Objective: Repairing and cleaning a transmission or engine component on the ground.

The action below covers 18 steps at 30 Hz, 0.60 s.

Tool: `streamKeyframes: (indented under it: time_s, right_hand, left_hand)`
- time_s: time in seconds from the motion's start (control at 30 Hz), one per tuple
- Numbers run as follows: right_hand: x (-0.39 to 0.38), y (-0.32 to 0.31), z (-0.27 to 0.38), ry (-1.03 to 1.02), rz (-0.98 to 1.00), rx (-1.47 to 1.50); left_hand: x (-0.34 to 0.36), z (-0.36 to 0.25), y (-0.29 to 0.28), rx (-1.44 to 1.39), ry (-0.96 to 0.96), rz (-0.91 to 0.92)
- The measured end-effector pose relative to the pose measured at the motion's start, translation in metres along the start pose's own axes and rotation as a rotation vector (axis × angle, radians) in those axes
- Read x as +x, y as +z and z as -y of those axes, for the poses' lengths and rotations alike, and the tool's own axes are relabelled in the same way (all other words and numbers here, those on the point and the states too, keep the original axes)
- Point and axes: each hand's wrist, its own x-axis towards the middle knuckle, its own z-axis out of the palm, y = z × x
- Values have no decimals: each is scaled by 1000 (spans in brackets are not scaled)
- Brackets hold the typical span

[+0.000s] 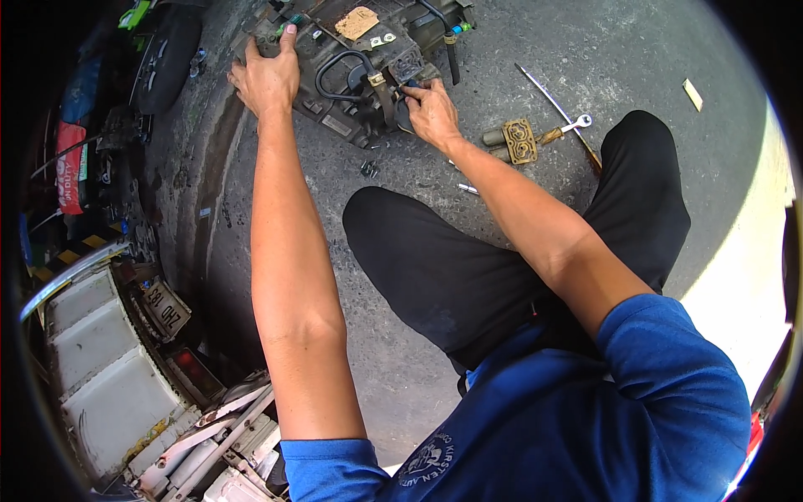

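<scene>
A greasy metal gearbox-like assembly [335,121] lies on the ground in front of me, with a bent black hose [341,57] on top. My left hand [269,79] rests against its left edge, thumb stretched forward and fingers spread. At its near right side, my right hand [431,113] has its fingers closed around a dark part beside a hose clamp [376,79]; the fingers hide most of that part. A tan cardboard-like scrap [357,23] lies on the assembly. To the right of my right hand sits a loose block with winding channels [520,140].
A ring-headed wrench or ratchet [581,121] and a long thin rod [544,88] lie by the block. A small silver piece [468,189] is near my knee. At left are a tyre [171,63], a red bag-like item [71,167] and a white vehicle's rear [104,343].
</scene>
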Motion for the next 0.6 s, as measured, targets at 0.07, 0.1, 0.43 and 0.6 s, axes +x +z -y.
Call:
streamKeyframes:
  time_s: [0.07,0.1,0.43,0.6]
  right_hand:
    - [3,-6,-1,65,82,-59]
    - [2,-6,-2,10,65,-29]
    - [15,-1,-8,247,-262,57]
    - [17,7,-6,237,-251,43]
  left_hand:
    - [1,-2,-2,-3,5,-12]
    - [0,-3,-2,0,-5,-7]
    - [0,-1,1,23,-30,25]
    - [0,0,1,-5,10,-13]
